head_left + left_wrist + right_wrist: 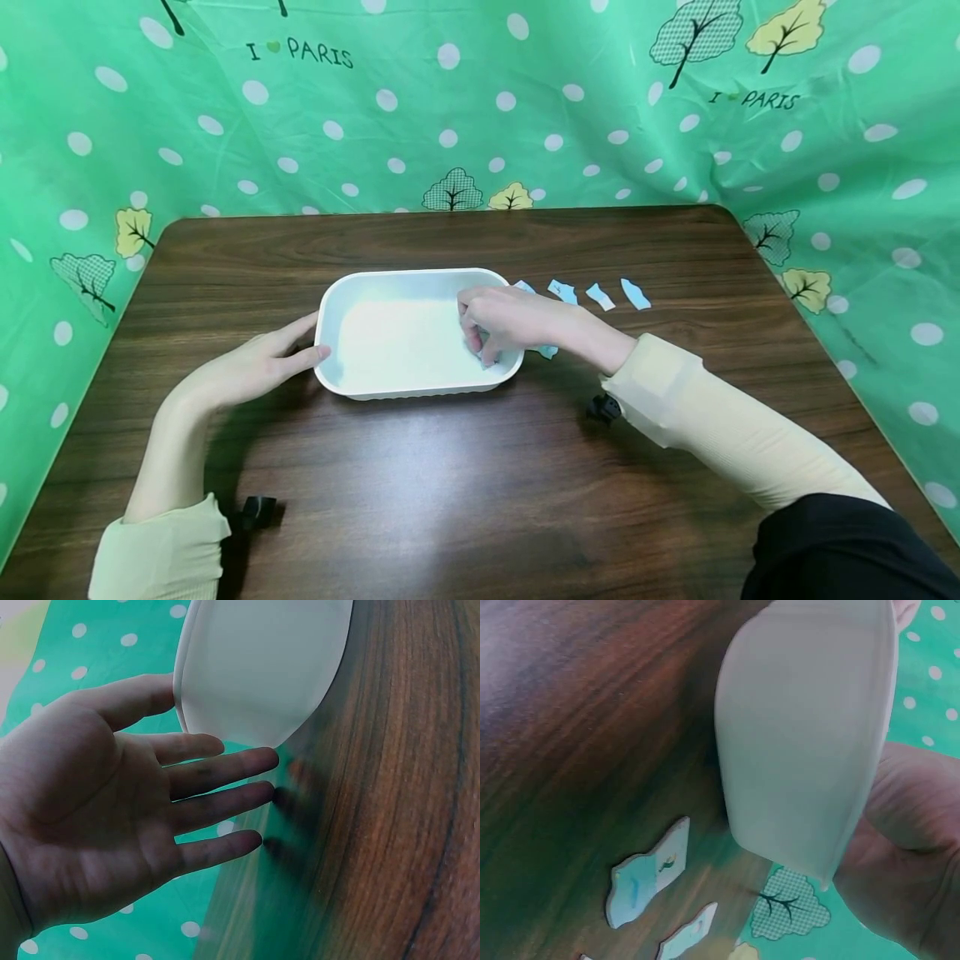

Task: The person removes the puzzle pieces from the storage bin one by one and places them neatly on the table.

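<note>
A white rectangular tray (405,392) sits on the table. At its left end my left hand (251,367) touches the rim with thumb and forefinger. The other fingers (225,796) stretch out straight below the tray's end in the left wrist view. My right hand (510,317) reaches over the right end into the tray, fingers curled and tips low by its floor. A bluish bit of a puzzle piece shows at those fingertips, mostly hidden by them. In the right wrist view, the tray's wall (802,735) hides the fingertips.
Right of the tray lie several light-blue puzzle pieces, among them one piece (636,294) at the row's end and another (547,352) under my right wrist. The brown wooden table (450,500) ends at a green dotted cloth (480,108) behind.
</note>
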`<state>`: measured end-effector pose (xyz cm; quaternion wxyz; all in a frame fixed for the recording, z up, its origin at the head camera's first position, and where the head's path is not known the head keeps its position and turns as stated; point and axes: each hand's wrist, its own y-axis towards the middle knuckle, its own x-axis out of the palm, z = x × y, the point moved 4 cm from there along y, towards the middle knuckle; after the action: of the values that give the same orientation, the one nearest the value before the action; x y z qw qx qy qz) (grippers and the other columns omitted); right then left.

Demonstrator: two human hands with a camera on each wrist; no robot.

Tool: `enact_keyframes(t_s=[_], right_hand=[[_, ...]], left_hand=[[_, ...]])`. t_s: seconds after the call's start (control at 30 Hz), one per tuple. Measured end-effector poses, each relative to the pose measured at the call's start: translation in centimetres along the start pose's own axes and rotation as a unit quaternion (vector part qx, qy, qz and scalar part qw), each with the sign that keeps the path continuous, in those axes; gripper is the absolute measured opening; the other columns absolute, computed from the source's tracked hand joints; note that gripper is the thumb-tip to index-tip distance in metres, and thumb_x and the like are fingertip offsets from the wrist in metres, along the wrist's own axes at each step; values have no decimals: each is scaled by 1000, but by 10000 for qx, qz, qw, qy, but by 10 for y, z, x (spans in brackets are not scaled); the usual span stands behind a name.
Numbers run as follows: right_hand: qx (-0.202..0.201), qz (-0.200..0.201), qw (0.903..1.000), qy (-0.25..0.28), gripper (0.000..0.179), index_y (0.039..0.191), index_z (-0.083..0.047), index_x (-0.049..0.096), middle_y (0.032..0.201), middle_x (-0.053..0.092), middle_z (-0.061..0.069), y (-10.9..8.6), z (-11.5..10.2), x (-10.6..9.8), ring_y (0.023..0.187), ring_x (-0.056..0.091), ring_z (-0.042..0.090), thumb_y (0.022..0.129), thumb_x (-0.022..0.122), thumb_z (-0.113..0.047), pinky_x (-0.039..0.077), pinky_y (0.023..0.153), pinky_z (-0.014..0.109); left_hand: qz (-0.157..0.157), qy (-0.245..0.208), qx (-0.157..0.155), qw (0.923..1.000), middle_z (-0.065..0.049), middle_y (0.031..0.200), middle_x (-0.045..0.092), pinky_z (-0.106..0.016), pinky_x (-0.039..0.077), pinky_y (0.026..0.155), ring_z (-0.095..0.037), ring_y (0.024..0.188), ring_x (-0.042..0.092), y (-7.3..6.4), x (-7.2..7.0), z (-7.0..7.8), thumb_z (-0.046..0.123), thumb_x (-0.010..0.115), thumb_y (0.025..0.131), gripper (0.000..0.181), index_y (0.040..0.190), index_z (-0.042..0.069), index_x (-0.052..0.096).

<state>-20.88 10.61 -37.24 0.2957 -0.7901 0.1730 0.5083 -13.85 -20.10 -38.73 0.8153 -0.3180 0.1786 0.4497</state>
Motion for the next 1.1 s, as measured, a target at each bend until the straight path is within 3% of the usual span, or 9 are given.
enact_keyframes(t_s=[0.13, 0.47, 0.63, 0.8, 1.1], right_hand=[[50, 36, 9996, 286, 20, 71, -23, 73, 101, 57, -3, 0, 2, -7, 96, 52, 18, 76, 93, -22, 48, 80, 29], [47, 549, 9939, 959, 18, 75, -22, 75, 104, 58, 0, -12, 14, -32, 96, 55, 22, 76, 93, -24, 47, 84, 31], [98, 850, 9878, 1302, 19, 74, -21, 74, 103, 60, 0, -27, 25, -48, 94, 57, 23, 76, 93, -22, 47, 84, 30], [217, 1087, 9796, 1675, 19, 74, -19, 74, 102, 63, 1, -46, 43, -57, 87, 56, 20, 76, 93, -21, 46, 75, 24], [734, 1235, 9736, 1771, 16, 74, -20, 77, 101, 64, 2, -80, 82, -55, 87, 56, 23, 77, 92, -23, 45, 72, 20]], left_hand=[[-7, -17, -18, 10000, 0, 170, 26, -65, 30, 118, -32, 158, 22, 0, 0, 0, 56, 49, 105, 70, 164, 41, 14], [-41, -23, -32, 10000, -1, 170, 29, -66, 31, 118, -32, 158, 23, 0, 0, 1, 55, 49, 106, 70, 165, 40, 15], [-48, -37, -30, 10000, -1, 170, 29, -65, 31, 118, -32, 158, 23, 0, 1, 1, 55, 49, 106, 70, 165, 40, 15], [-43, -31, -83, 10000, -1, 170, 27, -67, 30, 117, -33, 158, 22, 0, 0, 0, 56, 49, 105, 70, 164, 41, 15], [32, 120, -8, 9999, -3, 168, 32, -65, 32, 116, -32, 155, 27, 0, 0, 0, 55, 48, 106, 68, 164, 41, 16]])
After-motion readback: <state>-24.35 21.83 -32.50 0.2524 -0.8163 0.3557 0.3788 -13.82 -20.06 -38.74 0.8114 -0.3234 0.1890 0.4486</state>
